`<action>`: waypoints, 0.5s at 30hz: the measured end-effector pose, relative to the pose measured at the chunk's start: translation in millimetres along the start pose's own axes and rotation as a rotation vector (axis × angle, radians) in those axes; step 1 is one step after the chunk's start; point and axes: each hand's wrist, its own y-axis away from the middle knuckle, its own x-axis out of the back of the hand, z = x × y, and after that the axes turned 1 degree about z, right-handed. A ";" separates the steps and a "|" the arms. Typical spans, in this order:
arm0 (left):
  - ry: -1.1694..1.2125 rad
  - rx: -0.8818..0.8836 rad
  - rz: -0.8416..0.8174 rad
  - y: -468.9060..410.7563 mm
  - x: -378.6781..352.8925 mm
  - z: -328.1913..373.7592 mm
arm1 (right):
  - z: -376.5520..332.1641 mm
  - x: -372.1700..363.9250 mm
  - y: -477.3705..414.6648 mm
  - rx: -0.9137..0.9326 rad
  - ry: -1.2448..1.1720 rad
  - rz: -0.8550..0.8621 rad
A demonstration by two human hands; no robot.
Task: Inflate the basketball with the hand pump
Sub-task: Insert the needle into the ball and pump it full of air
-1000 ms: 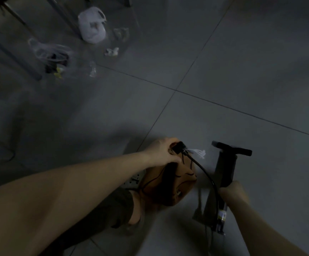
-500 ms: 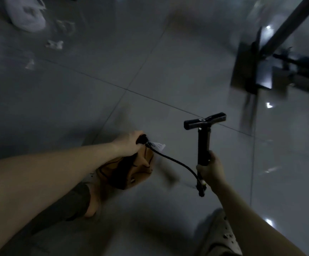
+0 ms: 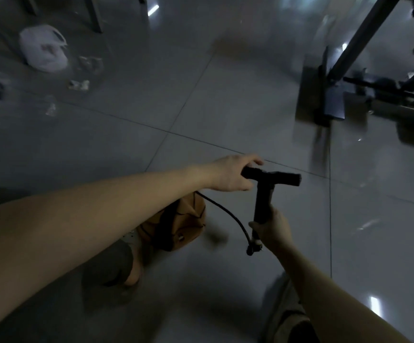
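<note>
Head cam, dim and smeary. Showed the right grip [image 3: 273, 229] clenched low on the barrel of the hand pump [image 3: 263, 204]. Had the left grip [image 3: 235, 173] draped over one end of the T-handle [image 3: 277, 178] just above that; couldn't tell if properly closed. Found the basketball [image 3: 176, 226] on the floor [image 3: 225, 107], below the left grip, joined up by the hose [image 3: 228, 214]. Looked limp and caved-in, so probably soft, light, squirmy; best pinned near the valve. Lost needle and valve behind the forearm.
</note>
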 end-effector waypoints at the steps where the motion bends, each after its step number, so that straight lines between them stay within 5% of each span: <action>1: -0.063 -0.024 -0.028 5.2 -2.7 10.0 | -2.3 -3.6 7.9 0.011 0.030 -0.014; 5: -0.306 -0.074 -0.166 32.9 -31.9 9.8 | -0.2 -18.8 37.8 0.106 0.114 -0.128; 9: -0.376 -0.122 -0.286 54.9 -55.9 -9.0 | 15.6 -4.9 50.3 0.015 0.279 -0.418; 15: -0.413 -0.115 -0.243 78.3 -92.6 -28.5 | -23.6 48.6 73.6 0.077 0.446 -0.477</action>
